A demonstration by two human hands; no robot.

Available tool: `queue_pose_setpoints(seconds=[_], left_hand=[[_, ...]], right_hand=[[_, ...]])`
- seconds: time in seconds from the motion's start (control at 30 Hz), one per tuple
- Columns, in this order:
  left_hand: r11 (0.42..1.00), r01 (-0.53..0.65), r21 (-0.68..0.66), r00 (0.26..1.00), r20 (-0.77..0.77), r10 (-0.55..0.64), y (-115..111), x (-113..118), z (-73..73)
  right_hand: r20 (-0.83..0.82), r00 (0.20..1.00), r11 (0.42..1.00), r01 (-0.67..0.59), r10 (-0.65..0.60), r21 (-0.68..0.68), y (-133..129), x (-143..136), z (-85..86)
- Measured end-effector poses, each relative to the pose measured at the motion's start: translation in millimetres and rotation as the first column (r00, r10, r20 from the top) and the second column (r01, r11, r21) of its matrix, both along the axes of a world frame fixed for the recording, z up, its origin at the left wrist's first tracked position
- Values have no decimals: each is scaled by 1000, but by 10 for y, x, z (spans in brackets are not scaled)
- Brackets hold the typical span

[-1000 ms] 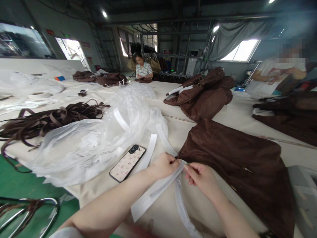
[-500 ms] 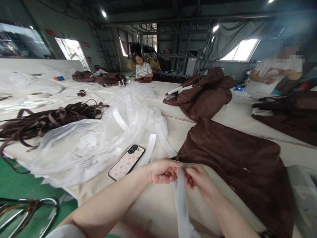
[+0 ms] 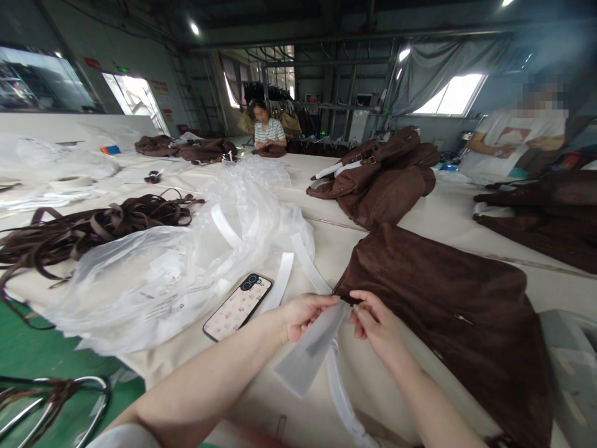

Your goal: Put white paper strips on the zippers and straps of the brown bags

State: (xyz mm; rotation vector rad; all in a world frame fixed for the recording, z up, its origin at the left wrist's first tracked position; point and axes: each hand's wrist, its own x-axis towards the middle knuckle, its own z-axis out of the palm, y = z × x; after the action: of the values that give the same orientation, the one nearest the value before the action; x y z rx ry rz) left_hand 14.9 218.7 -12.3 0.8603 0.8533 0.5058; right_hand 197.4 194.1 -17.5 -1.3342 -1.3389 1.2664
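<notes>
In the head view my left hand (image 3: pixel 303 316) pinches the upper end of a translucent white plastic strip (image 3: pixel 305 358), which hangs flat and slanted down to the left. At the strip's upper right corner is my right hand (image 3: pixel 375 326), thumb and a fingertip closed at the edge, forefinger raised and other fingers curled. Behind it hangs a white-covered strap (image 3: pixel 342 392), running down toward the table's near edge. Just beyond my hands, a dark brown bag (image 3: pixel 448 305) lies flat, with another white-wrapped strap (image 3: pixel 308 264) reaching away from its corner.
A phone in a patterned case (image 3: pixel 239 307) lies left of my hands, beside crumpled clear plastic (image 3: pixel 252 218). Brown straps (image 3: pixel 112 227) are heaped at left. More brown bags (image 3: pixel 382 180) are piled beyond. A grey bin (image 3: pixel 573 348) stands at right. Two people are across the table.
The translucent strip has swung away from the hanging white strap and now slants to the lower left. My right hand's forefinger has lifted and its fingers have opened somewhat.
</notes>
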Motion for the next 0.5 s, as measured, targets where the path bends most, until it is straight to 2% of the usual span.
queue_pose_setpoints(seconds=[0.07, 0.13, 0.27, 0.4, 0.5], left_hand=[[997, 9, -83, 999, 36, -6, 15, -11, 20], [987, 22, -156, 998, 57, -14, 39, -18, 48], [975, 31, -218, 999, 1, -32, 68, -3, 92], [993, -109, -48, 994, -35, 107, 23, 65, 74], [985, -134, 111, 984, -106, 146, -30, 123, 60]], right_hand=[[12, 997, 997, -79, 79, 21, 24, 14, -56], [13, 987, 986, -163, 163, -18, 42, 24, -104], [71, 979, 981, -187, 190, -45, 60, 33, -132], [89, 989, 992, -109, 114, -59, 73, 42, -105], [125, 991, 991, -37, 54, -130, 77, 57, -98]])
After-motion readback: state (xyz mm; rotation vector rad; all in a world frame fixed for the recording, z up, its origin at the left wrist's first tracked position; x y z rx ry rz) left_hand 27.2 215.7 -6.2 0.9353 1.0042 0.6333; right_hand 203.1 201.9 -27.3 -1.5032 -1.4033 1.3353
